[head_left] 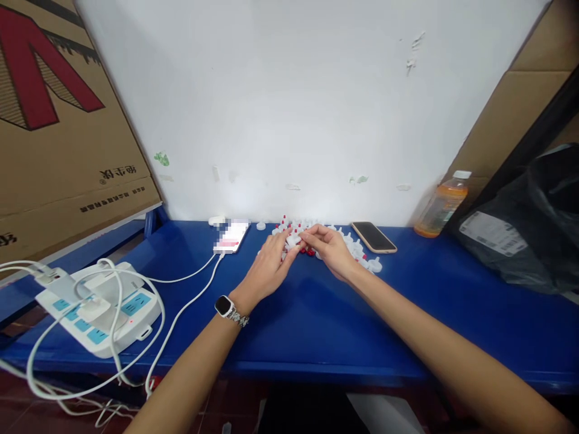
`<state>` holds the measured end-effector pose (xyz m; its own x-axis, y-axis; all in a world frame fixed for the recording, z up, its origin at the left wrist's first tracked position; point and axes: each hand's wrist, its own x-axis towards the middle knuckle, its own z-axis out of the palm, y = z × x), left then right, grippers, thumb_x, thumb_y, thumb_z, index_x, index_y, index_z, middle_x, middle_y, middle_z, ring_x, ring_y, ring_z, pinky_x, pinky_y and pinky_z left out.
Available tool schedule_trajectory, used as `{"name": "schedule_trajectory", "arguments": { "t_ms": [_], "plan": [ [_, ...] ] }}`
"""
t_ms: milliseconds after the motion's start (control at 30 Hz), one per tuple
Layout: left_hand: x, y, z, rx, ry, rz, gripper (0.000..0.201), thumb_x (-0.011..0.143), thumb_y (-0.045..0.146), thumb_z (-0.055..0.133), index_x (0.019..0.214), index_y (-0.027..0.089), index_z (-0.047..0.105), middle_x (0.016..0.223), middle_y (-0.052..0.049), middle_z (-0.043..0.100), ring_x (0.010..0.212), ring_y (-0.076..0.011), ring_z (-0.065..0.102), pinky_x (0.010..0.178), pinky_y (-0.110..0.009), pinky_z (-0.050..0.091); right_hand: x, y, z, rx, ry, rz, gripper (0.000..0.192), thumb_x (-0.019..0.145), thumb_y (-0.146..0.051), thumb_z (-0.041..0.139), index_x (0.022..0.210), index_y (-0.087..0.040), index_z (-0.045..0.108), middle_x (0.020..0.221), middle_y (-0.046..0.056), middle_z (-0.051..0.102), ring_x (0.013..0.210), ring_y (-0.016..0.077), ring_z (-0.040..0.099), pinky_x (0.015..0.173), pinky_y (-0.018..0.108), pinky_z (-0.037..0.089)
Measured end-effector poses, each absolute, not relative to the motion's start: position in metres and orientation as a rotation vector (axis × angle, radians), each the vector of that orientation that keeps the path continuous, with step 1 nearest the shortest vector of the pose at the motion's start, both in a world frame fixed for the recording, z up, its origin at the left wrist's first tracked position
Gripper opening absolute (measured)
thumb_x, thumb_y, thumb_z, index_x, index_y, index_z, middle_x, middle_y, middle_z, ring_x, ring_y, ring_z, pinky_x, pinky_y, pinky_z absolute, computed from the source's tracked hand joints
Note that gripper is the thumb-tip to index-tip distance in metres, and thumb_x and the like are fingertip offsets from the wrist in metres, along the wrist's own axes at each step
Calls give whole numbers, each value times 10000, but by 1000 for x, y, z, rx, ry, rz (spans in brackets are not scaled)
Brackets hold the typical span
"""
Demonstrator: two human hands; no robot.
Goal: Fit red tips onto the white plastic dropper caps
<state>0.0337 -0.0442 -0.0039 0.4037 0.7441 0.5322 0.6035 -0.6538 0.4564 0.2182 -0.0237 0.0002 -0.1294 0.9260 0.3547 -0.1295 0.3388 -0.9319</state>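
My left hand (271,260) pinches a white translucent plastic nozzle cap (293,240) between thumb and fingers. On its right side my right hand (331,248) has thumb and forefinger closed at the edge of the same piece. Whether a small red tip sits between those right fingertips is too small to make out. Behind and around both hands lies a pile of similar white nozzle caps (357,248), several with red tips. Loose red tips (310,252) lie just under the right fingers. A single white cap (261,226) stands apart at the left.
A phone (233,236) on a charging cable lies left of the pile, a dark-screened phone (374,236) right. A power strip (102,313) with looped white cables occupies the left. An orange drink bottle (441,208) and a black plastic bag (520,223) stand right. A white wall (289,108) closes the back.
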Motion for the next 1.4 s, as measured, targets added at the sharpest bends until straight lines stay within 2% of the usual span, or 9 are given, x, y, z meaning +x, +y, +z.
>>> {"name": "schedule_trajectory", "arguments": {
  "t_ms": [133, 300, 567, 700, 833, 967, 1100, 1233, 1400],
  "plan": [
    [9, -28, -4, 2444, 1462, 1249, 389, 1018, 394, 387, 1333, 178, 458, 1179, -106, 601, 1111, -241, 541, 1006, -429, 433, 215, 16, 11, -925, -1511, 850, 241, 802, -409, 693, 820, -174, 640, 727, 28, 709, 671, 143, 623, 681, 277, 472],
    [-11, -13, -13, 2468, 1664, 1001, 281, 976, 350, 453, 1166, 178, 567, 1136, -99, 621, 1087, -282, 534, 966, -467, 443, 186, 60, 19, -1097, -1889, 604, 64, 831, -219, 613, 812, -166, 642, 746, 39, 734, 680, 144, 657, 649, 248, 468],
    [-8, -18, -12, 2430, 1732, 858, 231, 955, 339, 483, 1064, 196, 628, 1046, -97, 640, 1040, -292, 578, 880, -454, 483, 152, 89, 22, -1329, -2523, 136, 108, 781, -140, 631, 797, -187, 727, 827, 40, 754, 821, 194, 673, 780, 283, 435],
    [-11, -14, -16, 2365, 1671, 848, 224, 953, 328, 487, 1072, 189, 617, 1039, -93, 646, 961, -249, 620, 838, -407, 507, 147, 101, 32, -1412, -2562, 115, 51, 751, -222, 698, 763, -195, 740, 836, 56, 753, 870, 243, 667, 852, 345, 415],
    [-12, -10, -22, 2310, 1612, 873, 222, 952, 329, 488, 1082, 189, 600, 1073, -97, 641, 932, -224, 639, 789, -372, 529, 131, 115, 33, -1526, -2421, 10, 234, 851, -353, 615, 975, -189, 726, 1019, 93, 741, 1002, 262, 638, 952, 410, 369],
    [-12, -10, -23, 2314, 1634, 878, 238, 944, 360, 508, 1095, 196, 590, 1076, -90, 637, 940, -222, 645, 788, -367, 533, 111, 129, 22, -1591, -2374, 17, 255, 853, -308, 621, 1048, -165, 703, 1093, 128, 719, 1079, 272, 610, 991, 438, 326],
    [-13, -12, -20, 2305, 1665, 928, 209, 945, 348, 507, 1067, 199, 589, 1052, -85, 642, 975, -235, 636, 841, -395, 526, 103, 133, 16, -1598, -2330, 66, 154, 850, -205, 586, 905, -159, 722, 976, 106, 739, 998, 237, 634, 979, 406, 320],
    [-12, -17, -14, 2311, 1718, 1002, 252, 955, 346, 495, 1132, 180, 564, 1128, -116, 604, 1050, -271, 600, 902, -442, 508, 121, 113, 21, -1535, -2231, 81, 201, 893, -232, 528, 932, -172, 716, 959, 68, 743, 942, 199, 639, 960, 373, 342],
    [5, -28, -6, 2400, 1667, 1230, 421, 950, 381, 519, 1305, 160, 468, 1281, -146, 531, 1187, -293, 504, 1013, -451, 441, 167, 45, 22, -1218, -1921, 421, 209, 867, -354, 609, 842, -171, 707, 809, 34, 725, 745, 158, 620, 740, 285, 433]
  ]
}}
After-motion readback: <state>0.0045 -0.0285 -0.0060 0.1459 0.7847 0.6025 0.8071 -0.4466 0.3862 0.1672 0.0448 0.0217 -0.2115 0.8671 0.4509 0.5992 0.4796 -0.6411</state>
